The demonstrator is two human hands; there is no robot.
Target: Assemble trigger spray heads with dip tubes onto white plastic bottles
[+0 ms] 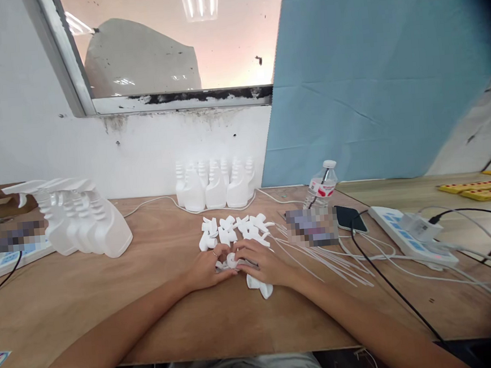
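Note:
Near the middle of the wooden table, my left hand and my right hand meet around a small white plastic piece. The fingers of both hands are closed on it from either side. Just beyond my fingers lie several white spray heads in a cluster. Another white spray head rests on the table below my right hand. Thin white tubes are spread out to the right of my right hand.
White bottles stand by the wall; capped white bottles stand at left. To the right are a water bottle, a phone, a power strip and loose cables. A cardboard box sits far left.

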